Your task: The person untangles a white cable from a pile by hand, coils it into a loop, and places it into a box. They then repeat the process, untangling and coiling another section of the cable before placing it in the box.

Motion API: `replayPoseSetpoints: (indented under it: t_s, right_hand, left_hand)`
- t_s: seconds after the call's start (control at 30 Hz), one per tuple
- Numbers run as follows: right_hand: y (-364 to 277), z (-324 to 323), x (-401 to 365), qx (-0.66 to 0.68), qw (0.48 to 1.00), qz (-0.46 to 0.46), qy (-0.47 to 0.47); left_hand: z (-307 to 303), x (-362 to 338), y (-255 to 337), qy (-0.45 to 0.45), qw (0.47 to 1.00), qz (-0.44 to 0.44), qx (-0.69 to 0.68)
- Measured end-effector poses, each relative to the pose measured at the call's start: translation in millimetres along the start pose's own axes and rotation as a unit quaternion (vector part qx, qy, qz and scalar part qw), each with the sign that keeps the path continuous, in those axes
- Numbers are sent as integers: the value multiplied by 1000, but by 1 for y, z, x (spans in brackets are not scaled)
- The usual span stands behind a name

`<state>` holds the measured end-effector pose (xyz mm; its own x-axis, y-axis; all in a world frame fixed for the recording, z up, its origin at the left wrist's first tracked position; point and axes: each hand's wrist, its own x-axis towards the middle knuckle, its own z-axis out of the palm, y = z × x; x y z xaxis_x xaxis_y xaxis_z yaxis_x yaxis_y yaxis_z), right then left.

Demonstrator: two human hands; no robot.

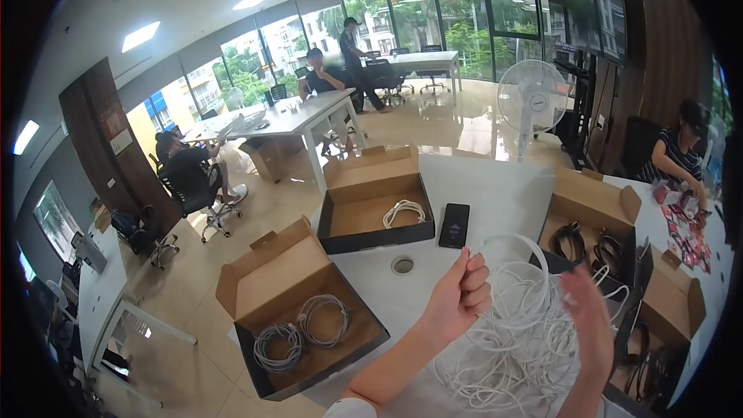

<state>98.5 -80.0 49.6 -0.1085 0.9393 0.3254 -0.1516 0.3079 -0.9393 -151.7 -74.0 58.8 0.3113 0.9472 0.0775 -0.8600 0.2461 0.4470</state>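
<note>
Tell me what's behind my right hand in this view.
White cables show on both sides of the right hand, and a box holding black cables shows beyond the fingers. Whatever lies directly behind the hand is covered.

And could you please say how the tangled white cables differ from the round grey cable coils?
The tangled white cables form one loose heap; the round grey cable coils are two neat rings. The heap lies on the white table, the coils inside a black cardboard box. Both look thin.
</note>
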Motion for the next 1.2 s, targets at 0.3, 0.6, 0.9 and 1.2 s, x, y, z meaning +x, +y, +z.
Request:
replayPoseSetpoints:
  t_s: [0.3, 0.6, 0.9, 1.2]
  right_hand:
    - [14, 17, 1, 96, 995, -16, -28]
    - [18, 12, -5, 294, 954, 23, 52]
    - [10, 30, -10, 78, 979, -28, 186]
    - [16, 32, -23, -220, 935, -273, 52]
  left_hand:
    - [-3, 2, -26, 0, 999, -45, 13]
    - [-4, 4, -35, 2, 996, -42, 85]
    - [-2, 3, -56, -58, 942, -15, 330]
    - [2, -1, -75, -103, 886, 78, 445]
